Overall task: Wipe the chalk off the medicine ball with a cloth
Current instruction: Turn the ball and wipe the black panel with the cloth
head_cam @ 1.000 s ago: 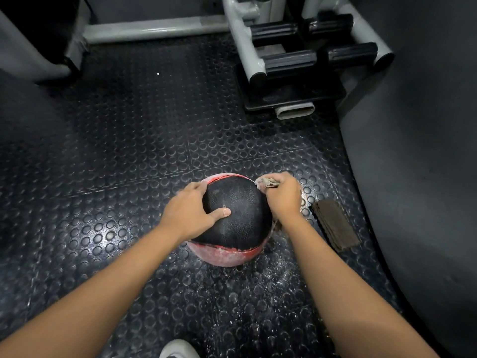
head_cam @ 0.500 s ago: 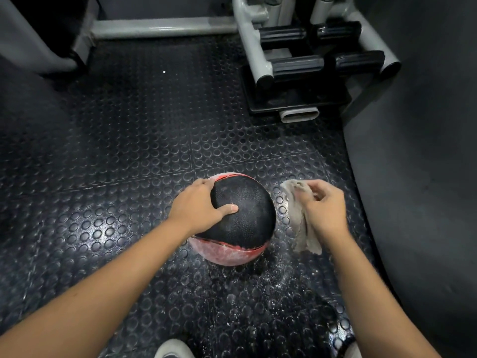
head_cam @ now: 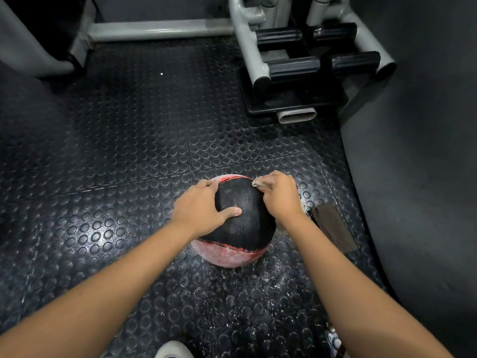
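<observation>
A black and red medicine ball (head_cam: pixel 245 223) sits on the studded rubber floor, its red lower band smeared white with chalk. My left hand (head_cam: pixel 201 210) rests spread on the ball's left side, thumb lying across the black top. My right hand (head_cam: pixel 278 197) grips a pale cloth (head_cam: pixel 258 182) and presses it against the ball's upper right; only a small corner of the cloth pokes out past the fingers, the rest is hidden under the hand.
A flat brown pad (head_cam: pixel 333 227) lies on the floor just right of the ball. White chalk dust (head_cam: pixel 271 280) speckles the floor in front. A grey machine frame with black foot pegs (head_cam: pixel 304 65) stands behind. A dark padded wall (head_cam: pixel 418 177) rises on the right.
Half a second ago my right hand held the cloth hanging off to the ball's right; it has come back onto the ball's upper right with the cloth bunched under it. My left hand stayed put.
</observation>
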`<move>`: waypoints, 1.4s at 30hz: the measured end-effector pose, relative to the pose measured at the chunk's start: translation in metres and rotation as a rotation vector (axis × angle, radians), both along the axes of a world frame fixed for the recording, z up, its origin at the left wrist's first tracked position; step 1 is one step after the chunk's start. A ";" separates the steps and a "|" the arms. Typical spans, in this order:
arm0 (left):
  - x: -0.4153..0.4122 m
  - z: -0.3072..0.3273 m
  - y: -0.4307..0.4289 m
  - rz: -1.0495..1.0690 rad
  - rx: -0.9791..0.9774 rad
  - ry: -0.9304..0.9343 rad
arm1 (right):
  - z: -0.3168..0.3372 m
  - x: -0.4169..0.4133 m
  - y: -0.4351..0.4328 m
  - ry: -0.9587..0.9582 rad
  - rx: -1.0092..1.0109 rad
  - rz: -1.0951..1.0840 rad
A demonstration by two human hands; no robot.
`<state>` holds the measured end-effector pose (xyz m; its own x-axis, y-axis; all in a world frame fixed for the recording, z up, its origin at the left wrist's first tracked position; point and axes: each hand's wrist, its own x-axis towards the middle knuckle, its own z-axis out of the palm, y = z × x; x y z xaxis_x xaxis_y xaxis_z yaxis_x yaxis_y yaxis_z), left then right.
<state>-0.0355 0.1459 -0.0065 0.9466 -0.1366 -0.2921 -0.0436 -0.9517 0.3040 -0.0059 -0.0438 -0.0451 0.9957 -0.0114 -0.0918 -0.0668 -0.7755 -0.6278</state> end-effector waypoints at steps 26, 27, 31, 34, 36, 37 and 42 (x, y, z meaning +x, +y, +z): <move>0.005 0.008 0.004 -0.054 0.017 0.114 | 0.017 -0.081 -0.001 -0.263 0.053 0.148; 0.005 0.009 0.003 -0.069 0.033 0.111 | 0.017 -0.075 0.001 -0.263 0.040 0.142; 0.000 0.009 -0.001 -0.115 0.080 0.095 | 0.015 -0.002 0.016 -0.153 -0.045 0.207; -0.001 0.008 -0.003 -0.087 0.045 0.095 | 0.015 0.038 0.024 0.023 -0.028 0.234; 0.001 0.008 -0.003 -0.047 0.019 0.100 | 0.018 0.033 0.025 0.032 0.007 0.222; 0.003 0.007 -0.002 -0.034 0.013 0.098 | 0.020 0.022 0.023 -0.007 0.025 0.214; 0.004 0.005 0.001 -0.032 -0.004 0.089 | 0.025 -0.068 0.008 -0.238 0.031 0.191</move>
<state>-0.0317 0.1471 -0.0015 0.9118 -0.1680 -0.3746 -0.0468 -0.9490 0.3118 -0.0741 -0.0361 -0.0200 0.9731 0.1771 0.1473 0.2304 -0.7403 -0.6315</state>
